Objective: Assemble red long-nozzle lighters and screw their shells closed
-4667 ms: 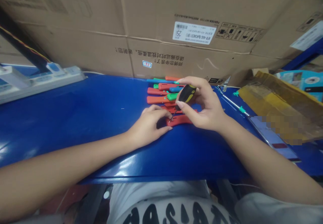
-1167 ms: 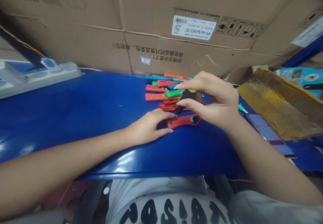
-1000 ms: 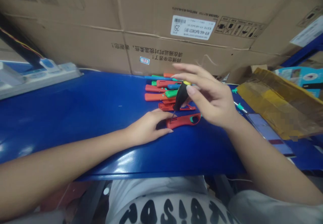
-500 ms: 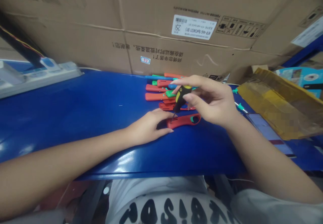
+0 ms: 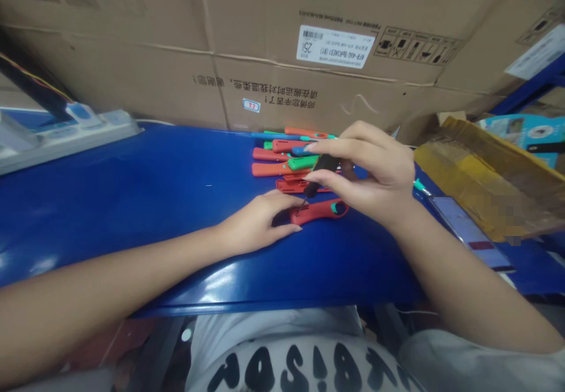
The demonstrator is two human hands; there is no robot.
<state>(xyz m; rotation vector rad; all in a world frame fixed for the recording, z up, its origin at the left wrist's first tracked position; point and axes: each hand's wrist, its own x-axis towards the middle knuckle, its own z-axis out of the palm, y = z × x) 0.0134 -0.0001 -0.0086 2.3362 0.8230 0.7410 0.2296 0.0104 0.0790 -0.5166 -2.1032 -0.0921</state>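
My left hand (image 5: 260, 221) pinches the left end of a red stick lighter handle (image 5: 315, 211), which lies on the blue table with a green trigger at its right end. In my right hand (image 5: 375, 171), a short screwdriver (image 5: 314, 187) with a dark handle slants down. Its thin shaft reaches the left end of the red handle, beside my left fingertips; the tip's exact seat is too small to tell. Just behind lie several more red, orange and green lighter handles (image 5: 269, 169), partly hidden by my right hand and the screwdriver.
A large cardboard box (image 5: 154, 68) walls off the back of the blue table (image 5: 110, 203). On the left stands a white power strip (image 5: 75, 139). At right are a phone (image 5: 470, 233) and a package wrapped in yellow tape (image 5: 489, 180).
My right hand has turned with the screwdriver, and its fingers now cover more of the grip. The left hand and red handle keep their place; the view has shifted slightly.
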